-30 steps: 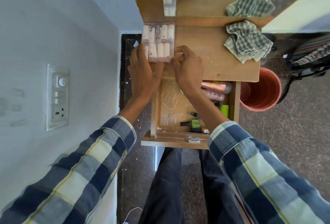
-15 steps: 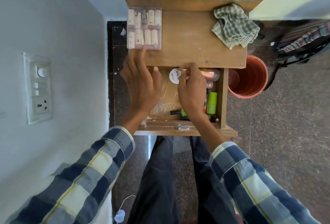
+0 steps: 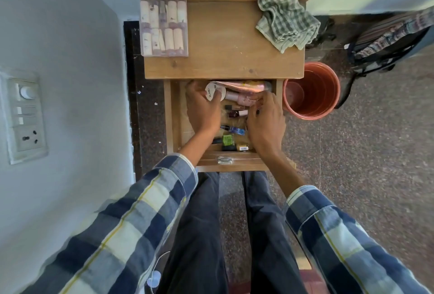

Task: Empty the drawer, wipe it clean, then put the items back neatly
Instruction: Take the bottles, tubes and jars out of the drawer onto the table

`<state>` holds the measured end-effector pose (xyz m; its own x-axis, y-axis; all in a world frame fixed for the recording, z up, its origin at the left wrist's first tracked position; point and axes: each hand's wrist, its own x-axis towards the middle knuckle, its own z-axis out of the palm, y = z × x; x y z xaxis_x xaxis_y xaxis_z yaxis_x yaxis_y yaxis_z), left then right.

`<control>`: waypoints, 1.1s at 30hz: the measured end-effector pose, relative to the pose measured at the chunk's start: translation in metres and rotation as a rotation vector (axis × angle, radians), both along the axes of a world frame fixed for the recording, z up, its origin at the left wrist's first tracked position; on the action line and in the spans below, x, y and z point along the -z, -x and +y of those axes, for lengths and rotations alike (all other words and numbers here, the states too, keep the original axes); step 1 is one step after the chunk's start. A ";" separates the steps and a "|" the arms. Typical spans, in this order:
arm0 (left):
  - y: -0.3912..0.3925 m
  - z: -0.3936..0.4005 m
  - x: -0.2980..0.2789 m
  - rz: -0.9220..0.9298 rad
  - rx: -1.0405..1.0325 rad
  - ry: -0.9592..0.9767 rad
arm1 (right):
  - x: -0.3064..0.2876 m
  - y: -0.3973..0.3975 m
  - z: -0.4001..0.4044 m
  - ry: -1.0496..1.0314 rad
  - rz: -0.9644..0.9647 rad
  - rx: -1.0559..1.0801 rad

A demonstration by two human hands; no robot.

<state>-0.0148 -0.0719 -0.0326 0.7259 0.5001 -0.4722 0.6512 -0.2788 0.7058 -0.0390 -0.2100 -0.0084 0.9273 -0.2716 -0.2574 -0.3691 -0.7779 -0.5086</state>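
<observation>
step: emptying drawer (image 3: 168, 115) | left hand (image 3: 202, 108) curls round white tub (image 3: 215, 92) | right hand (image 3: 265, 120) fingers curled among bottles (grip unclear) | tip: lift tub straight up, set beside clear case (image 3: 164, 26) on tabletop (image 3: 225, 42)

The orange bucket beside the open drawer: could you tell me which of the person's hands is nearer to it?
The right hand. It is inside the drawer by the wall next to the orange bucket. The left hand is further away, holding a white round container.
</observation>
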 end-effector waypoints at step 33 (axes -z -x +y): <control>-0.044 -0.011 -0.094 -0.791 0.355 -0.166 | -0.082 -0.048 0.013 -0.453 -0.472 0.063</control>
<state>0.0290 -0.0829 0.0617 0.9346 0.2010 0.2933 -0.1554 -0.5110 0.8454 0.0093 -0.1974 0.0734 0.9544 -0.2898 0.0719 -0.0637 -0.4329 -0.8992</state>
